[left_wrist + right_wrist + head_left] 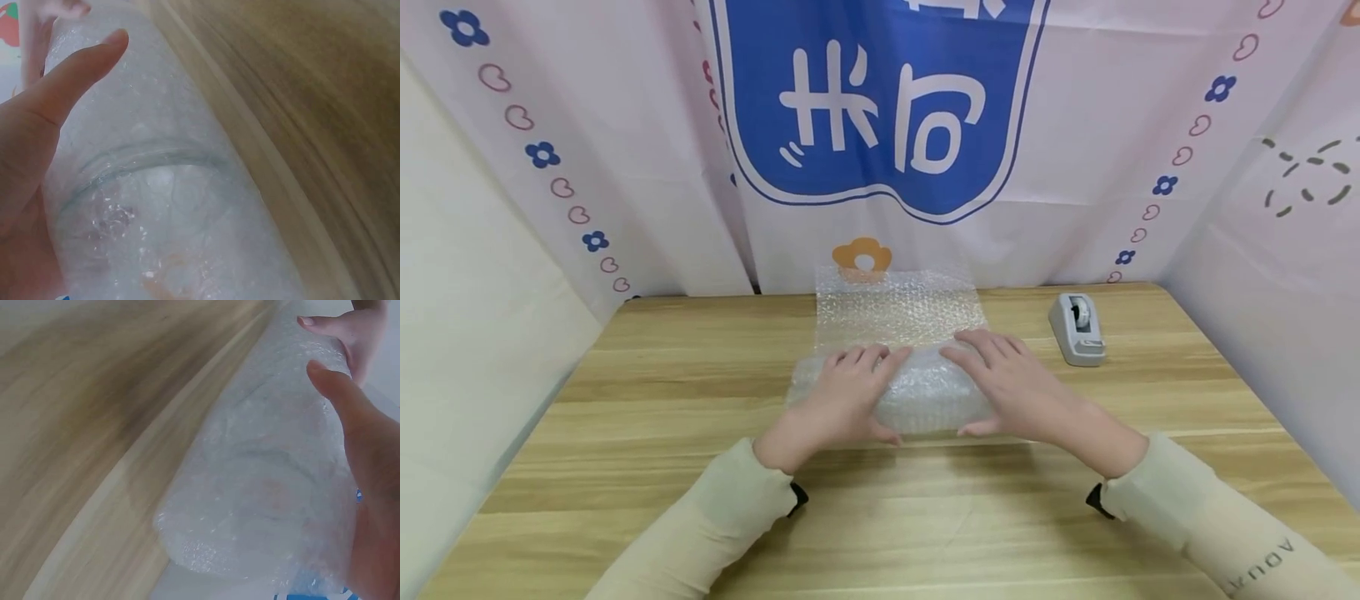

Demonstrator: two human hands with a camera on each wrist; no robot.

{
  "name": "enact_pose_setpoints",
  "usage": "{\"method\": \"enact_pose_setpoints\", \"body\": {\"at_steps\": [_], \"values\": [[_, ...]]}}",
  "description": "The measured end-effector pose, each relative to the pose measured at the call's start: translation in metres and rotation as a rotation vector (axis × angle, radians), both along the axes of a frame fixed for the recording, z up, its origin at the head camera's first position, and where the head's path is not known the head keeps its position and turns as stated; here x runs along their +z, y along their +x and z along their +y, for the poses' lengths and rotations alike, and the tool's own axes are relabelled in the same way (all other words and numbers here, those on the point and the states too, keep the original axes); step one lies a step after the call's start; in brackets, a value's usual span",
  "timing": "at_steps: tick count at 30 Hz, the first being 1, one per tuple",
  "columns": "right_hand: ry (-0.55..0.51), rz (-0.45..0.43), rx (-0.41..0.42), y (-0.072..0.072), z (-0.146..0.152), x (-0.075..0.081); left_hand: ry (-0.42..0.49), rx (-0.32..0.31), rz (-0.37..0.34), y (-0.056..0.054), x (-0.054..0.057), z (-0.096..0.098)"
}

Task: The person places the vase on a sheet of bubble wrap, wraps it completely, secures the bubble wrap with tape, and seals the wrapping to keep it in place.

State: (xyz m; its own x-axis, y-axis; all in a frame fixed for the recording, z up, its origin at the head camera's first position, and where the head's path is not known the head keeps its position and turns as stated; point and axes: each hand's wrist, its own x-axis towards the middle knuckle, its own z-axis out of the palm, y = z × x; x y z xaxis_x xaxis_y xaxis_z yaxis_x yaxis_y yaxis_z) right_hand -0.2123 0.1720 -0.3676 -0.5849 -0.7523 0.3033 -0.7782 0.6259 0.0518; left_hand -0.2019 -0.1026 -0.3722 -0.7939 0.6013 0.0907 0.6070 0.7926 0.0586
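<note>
Backdrop: white cloth (1060,237) is hung behind the counter; a blue emblem (880,187) is printed on it.
Counter: the wood-grain surface (925,517) is bounded at the rear by the cloth.
Sleeves: both pale forearms (692,533) are extended over the near part of the counter.
Bubble-wrap roll: the bundle (928,392) is laid crosswise at mid-counter; a curved edge is seen faintly through the layers, but the contents cannot be identified.
Loose sheet: the flat tail (898,312) is spread behind the roll, its far end overlapping the cloth.
Hands: the roll is gripped by the left hand (842,396) and the right hand (1018,383), fingers curved over the top, thumbs on the near side; parts of it are thereby covered.
Tape dispenser: the grey unit (1077,332) is positioned beyond the right hand, apart from the sheet.
</note>
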Motion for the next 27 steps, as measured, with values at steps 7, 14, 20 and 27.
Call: {"method": "enact_pose_setpoints", "body": {"at_steps": [7,14,20,27], "values": [[-0.058,-0.139,0.006,-0.008,0.003,-0.003,0.022,0.003,-0.053,-0.007,0.004,-0.001],[-0.145,-0.279,0.022,-0.018,0.001,-0.004,0.074,0.0,-0.128,-0.013,0.008,-0.007],[-0.186,-0.306,0.032,-0.022,0.0,-0.007,0.104,-0.002,-0.111,-0.011,0.007,-0.014],[-0.22,-0.37,0.002,-0.032,0.002,-0.007,0.094,0.037,-0.003,-0.01,0.005,-0.014]]}}
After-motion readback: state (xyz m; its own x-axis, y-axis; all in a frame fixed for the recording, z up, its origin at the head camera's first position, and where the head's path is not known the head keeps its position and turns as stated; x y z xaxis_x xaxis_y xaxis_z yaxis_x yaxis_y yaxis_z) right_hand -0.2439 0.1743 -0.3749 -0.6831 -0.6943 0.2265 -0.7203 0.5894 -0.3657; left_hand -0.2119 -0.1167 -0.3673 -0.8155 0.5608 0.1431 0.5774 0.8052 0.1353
